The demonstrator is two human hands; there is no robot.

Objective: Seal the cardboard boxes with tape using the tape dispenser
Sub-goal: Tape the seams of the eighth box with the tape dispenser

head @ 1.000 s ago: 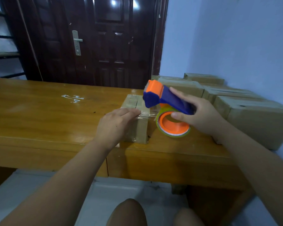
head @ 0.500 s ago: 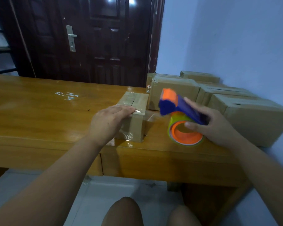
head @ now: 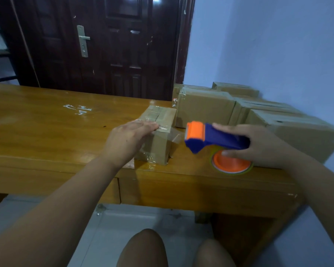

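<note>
A small cardboard box (head: 160,143) stands on the wooden table (head: 46,132) near its front edge, with clear tape across its top and down its near side. My left hand (head: 129,139) lies flat on the box's top with straight fingers. My right hand (head: 258,145) grips the blue and orange tape dispenser (head: 210,138) to the right of the box; its orange tape roll (head: 231,163) is close to the table. A strip of clear tape (head: 175,136) stretches from the box towards the dispenser's orange head.
Several larger cardboard boxes (head: 204,108) are stacked at the table's right end against the blue wall. A dark wooden door (head: 104,45) stands behind the table. White tape scraps (head: 78,109) stick to the tabletop at the left. My knees show below the table edge.
My right hand has drawn the dispenser away from the box to the right and down, levelling it, and the tape strip has lengthened. My left hand stays pressed on the box top.
</note>
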